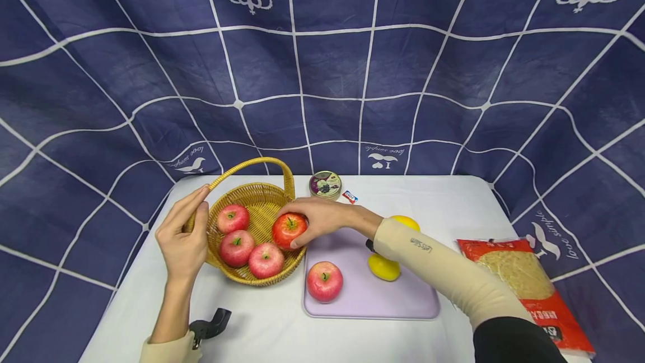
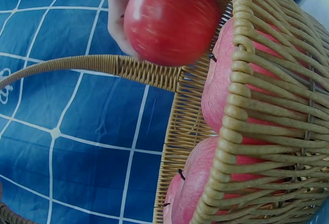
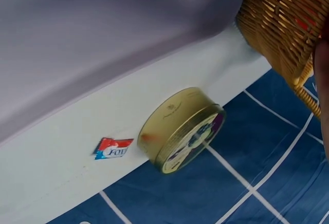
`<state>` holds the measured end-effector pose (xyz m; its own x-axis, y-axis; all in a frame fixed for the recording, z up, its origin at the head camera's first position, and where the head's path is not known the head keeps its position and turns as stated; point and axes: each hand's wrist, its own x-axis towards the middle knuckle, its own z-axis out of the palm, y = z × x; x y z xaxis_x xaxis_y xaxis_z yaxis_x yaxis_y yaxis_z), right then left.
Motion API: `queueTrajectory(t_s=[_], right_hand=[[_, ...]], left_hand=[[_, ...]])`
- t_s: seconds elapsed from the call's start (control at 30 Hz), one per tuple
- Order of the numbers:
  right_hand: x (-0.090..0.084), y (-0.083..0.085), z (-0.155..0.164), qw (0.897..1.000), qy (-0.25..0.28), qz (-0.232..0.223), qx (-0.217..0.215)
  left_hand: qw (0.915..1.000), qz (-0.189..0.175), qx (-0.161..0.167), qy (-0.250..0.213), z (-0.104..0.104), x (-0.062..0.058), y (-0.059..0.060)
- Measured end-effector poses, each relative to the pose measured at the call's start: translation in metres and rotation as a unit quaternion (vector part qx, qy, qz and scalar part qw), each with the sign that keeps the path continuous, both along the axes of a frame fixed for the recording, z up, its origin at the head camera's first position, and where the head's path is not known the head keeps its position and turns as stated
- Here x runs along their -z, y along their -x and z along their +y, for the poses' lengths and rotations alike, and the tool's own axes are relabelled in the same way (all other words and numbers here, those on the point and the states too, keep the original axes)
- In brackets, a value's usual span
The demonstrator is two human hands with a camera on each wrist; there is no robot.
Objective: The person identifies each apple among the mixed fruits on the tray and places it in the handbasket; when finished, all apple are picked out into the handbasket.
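Reaching across the purple cutting board (image 1: pixel 393 301), the right hand (image 1: pixel 322 216) curls its fingers round a red apple (image 1: pixel 289 229) at the right rim of the wicker basket (image 1: pixel 262 200). The left hand (image 1: pixel 184 235) rests with straight fingers on the basket's left rim by the handle. Three apples (image 1: pixel 235 247) lie inside the basket. A white table (image 1: pixel 262 329) stands against a blue checked cloth (image 1: pixel 322 71). Behind the basket sits a round tin (image 1: pixel 325 185); to its right, on the board, lie another apple (image 1: pixel 325 280) and a lemon (image 1: pixel 384 267).

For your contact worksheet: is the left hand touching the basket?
Touching. In the head view the left hand lies against the basket, its fingers running up the handle where it meets the rim; no gap shows.
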<state>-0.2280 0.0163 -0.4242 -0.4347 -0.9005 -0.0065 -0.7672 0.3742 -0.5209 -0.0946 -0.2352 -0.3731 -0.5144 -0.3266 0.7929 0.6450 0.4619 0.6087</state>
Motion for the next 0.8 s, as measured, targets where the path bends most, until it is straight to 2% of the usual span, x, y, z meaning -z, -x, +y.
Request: queueTrajectory(t_s=[0.2,0.8], right_hand=[[0.001,0.001,-0.010,0.999,-0.023,0.026,-0.017],[0.003,0.005,-0.020,0.997,-0.064,0.047,-0.014]], left_hand=[[1.0000,0.003,0.000,0.001,0.000,0.001,0.001],[1.0000,0.003,0.001,0.002,0.000,0.001,0.000]])
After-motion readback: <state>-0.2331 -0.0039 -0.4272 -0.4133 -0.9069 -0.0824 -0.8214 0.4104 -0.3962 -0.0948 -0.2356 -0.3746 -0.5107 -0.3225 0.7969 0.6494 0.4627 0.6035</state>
